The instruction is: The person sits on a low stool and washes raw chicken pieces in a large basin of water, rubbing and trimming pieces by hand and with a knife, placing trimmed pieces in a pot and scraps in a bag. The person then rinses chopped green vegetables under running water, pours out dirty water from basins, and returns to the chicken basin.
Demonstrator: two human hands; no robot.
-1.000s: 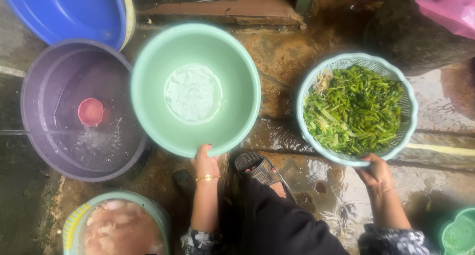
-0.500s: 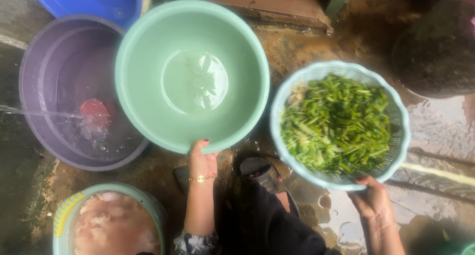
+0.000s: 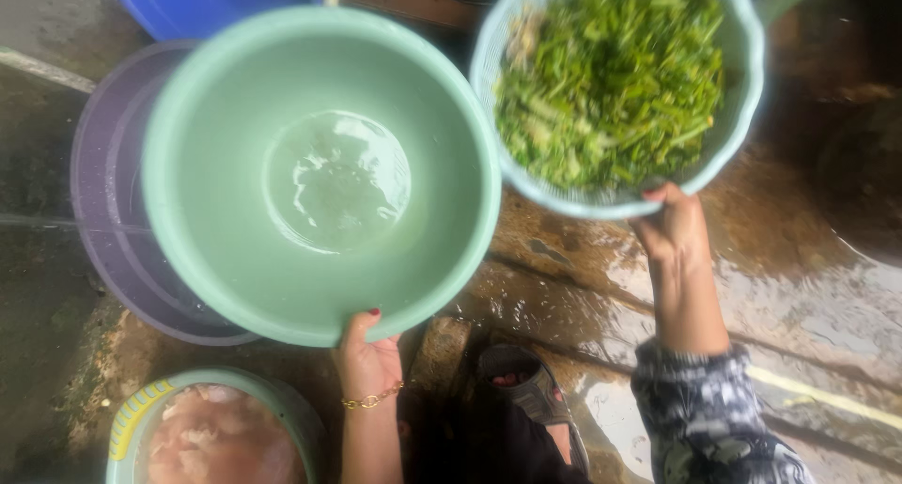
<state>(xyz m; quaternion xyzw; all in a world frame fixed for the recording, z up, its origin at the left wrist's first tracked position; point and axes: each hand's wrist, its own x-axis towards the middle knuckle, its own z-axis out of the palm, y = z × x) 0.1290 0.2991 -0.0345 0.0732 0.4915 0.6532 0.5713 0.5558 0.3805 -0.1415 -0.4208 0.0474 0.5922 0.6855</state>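
My left hand (image 3: 368, 360) grips the near rim of a large pale green basin (image 3: 235, 268) and holds it raised; a little water lies in its bottom. My right hand (image 3: 673, 230) grips the near rim of a light blue colander (image 3: 752, 99) heaped with chopped green vegetables (image 3: 611, 89), lifted beside the basin. The two rims nearly touch at the top middle of the view. A gold bracelet circles my left wrist.
A purple tub (image 3: 103, 240) sits partly under the green basin at left. A blue tub (image 3: 197, 5) is at the top left. A bowl of pale meat (image 3: 216, 437) stands at the bottom left. The ground (image 3: 799, 296) is wet concrete; my sandalled foot (image 3: 531, 390) is below.
Both hands have lifted their vessels off the ground and closer to the camera. The colander has moved up and left toward the basin, which now covers much of the purple tub.
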